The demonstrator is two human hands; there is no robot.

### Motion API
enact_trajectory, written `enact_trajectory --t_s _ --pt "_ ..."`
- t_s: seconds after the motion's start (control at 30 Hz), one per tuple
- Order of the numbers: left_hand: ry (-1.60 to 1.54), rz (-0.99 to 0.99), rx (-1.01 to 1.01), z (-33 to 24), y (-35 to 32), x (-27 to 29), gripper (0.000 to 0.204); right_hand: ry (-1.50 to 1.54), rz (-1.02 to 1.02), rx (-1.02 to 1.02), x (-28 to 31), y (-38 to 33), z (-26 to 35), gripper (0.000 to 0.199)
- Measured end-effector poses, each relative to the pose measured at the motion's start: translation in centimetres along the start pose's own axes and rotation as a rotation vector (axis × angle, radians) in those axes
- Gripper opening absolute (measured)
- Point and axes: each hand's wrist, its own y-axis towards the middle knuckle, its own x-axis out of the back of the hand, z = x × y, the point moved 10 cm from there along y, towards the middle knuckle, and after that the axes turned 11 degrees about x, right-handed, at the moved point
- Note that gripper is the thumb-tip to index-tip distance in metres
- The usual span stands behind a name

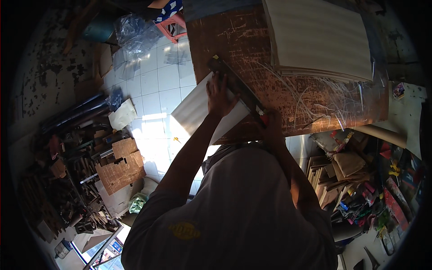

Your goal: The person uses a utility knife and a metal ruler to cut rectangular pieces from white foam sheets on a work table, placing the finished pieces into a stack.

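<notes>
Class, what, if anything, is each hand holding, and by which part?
Left hand: spread on the white sheet, gripping nothing. Right hand: at the near end of the dark bar; whether it holds anything cannot be told.

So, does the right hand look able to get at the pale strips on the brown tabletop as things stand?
Probably yes: the pale strips lie beyond the right hand on the same brown tabletop, and nothing upright shows between them, though the hand seems occupied with something red.

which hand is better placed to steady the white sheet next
Probably the left hand: it lies spread on the white, straight-edged sheet, while the right hand is by the near end of the long, dark, straight bar.
</notes>
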Motion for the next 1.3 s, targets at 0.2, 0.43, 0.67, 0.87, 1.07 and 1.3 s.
enact_trajectory --t_s 0.2,0.43,0.67,0.87,1.07,1.3 --pt "-0.007 0.031 0.010 0.1 0.0 -0.2 0.112 0.044 0.000 -0.038 0.5 0.3 0.1 0.057" --pt "-0.055 0.055 0.026 -0.2 0.2 0.1 0.121 0.009 -0.005 0.015 -0.1 0.0 -0.9 0.069" --pt "-0.047 0.077 0.054 0.1 0.3 0.3 0.127 -0.071 0.038 -0.035 2.6 2.1 0.6 0.051" --pt "-0.015 0.102 0.048 -0.9 0.5 1.4 0.137 0.085 0.287 -0.180 0.7 9.2 2.5 0.044" --pt "0.084 0.215 0.106 -0.5 0.9 0.5 0.145 -0.030 0.278 -0.001 -4.6 18.3 6.0 0.047" --pt "0.197 0.200 0.112 -0.8 1.2 -0.4 0.146 -0.107 0.414 -0.005 -7.6 21.9 5.7 0.046"
